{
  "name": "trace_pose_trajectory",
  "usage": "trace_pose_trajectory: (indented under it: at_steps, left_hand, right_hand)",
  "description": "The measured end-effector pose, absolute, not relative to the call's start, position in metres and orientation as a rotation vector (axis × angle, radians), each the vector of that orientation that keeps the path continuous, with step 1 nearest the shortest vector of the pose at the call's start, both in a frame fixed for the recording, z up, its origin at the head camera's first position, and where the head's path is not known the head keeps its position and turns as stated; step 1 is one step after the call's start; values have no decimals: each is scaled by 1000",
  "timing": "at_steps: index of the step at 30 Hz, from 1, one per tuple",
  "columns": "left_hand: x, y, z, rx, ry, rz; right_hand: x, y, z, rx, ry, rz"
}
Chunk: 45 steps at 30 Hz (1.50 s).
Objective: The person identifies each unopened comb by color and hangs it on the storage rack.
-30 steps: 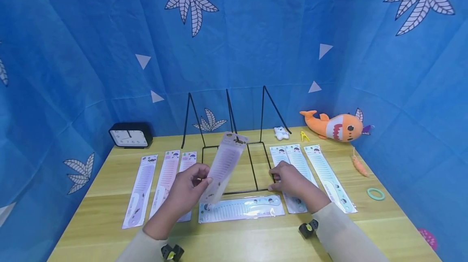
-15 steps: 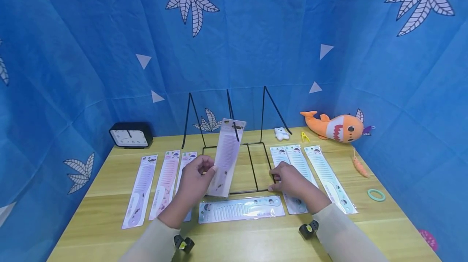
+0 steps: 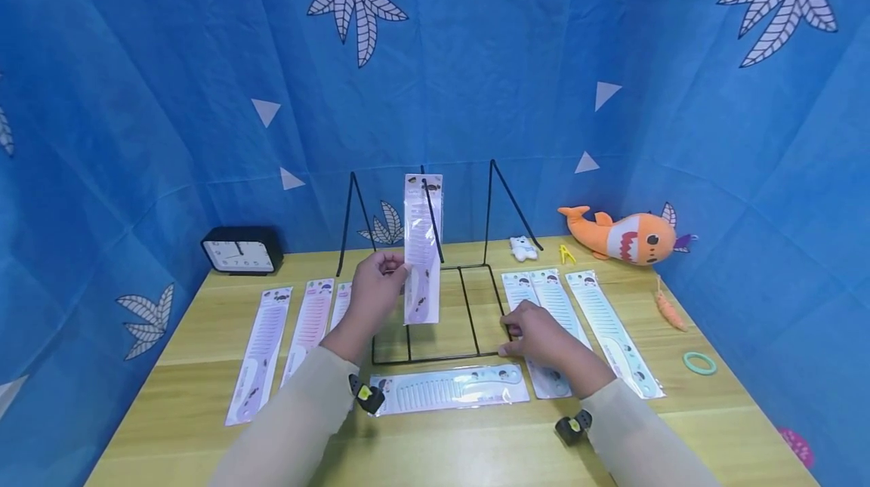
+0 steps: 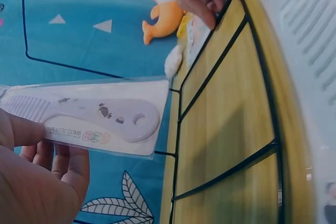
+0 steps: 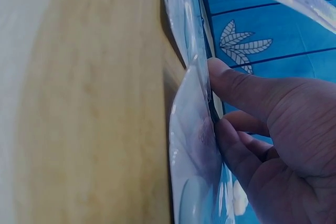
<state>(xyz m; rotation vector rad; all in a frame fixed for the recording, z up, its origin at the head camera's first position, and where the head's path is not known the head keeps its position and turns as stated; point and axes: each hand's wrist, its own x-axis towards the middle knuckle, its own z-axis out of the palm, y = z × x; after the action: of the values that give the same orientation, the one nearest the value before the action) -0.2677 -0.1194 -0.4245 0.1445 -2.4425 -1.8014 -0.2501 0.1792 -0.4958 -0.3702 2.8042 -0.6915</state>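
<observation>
A purple plastic comb in a clear packet [image 3: 422, 298] stands upright in the head view, its top at the middle prong of a black wire display rack [image 3: 470, 313]. The prong's front arm crosses in front of the packet. My left hand [image 3: 376, 287] pinches the packet by its left edge; in the left wrist view the comb's handle end [image 4: 139, 120] points toward the rack. At the rack's front right corner, my right hand [image 3: 540, 332] grips the wire between thumb and fingers. The right wrist view shows my right hand [image 5: 283, 129] close against comb packets.
Packaged combs lie left of the rack, among them a purple one [image 3: 260, 355]. A blue one [image 3: 448, 389] lies across the front, and more [image 3: 615, 332] lie right. Behind are a clock [image 3: 241, 251], a white bear figure [image 3: 522, 248] and an orange shark toy [image 3: 621, 236].
My left hand has raised the comb packet up and away from me, turning it from slanted to upright, with its top now at the middle prong. My right hand stays at the rack's corner.
</observation>
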Motion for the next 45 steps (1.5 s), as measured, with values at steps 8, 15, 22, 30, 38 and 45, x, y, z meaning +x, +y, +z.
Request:
trace_pose_trajectory:
  at_steps: [8,15,22,30,38,45]
  left_hand:
    - [-292,-115,-427,210,-2452,-1763]
    - [-312,-115,-435,197,-2447,-1812]
    - [-327,-121,-443,214,-2420,-1856]
    - [-332,-125,-443,238,-2430,-1822]
    - [-332,-125,-441,184,-2483,-1765]
    - [-312,-145,-454,110,-2651,-1658]
  right_hand:
    - [-250,179,-497,-407,2827,-681]
    - [-250,180,-497,-436,2839,-700]
    - [-249,176,-498,-439,2833,-712]
    - [-252,174,-494,-465,2837,-688]
    - [-254,178,-494,-426,2834,-666]
    - [-251,181,-498,-415,2830,-701]
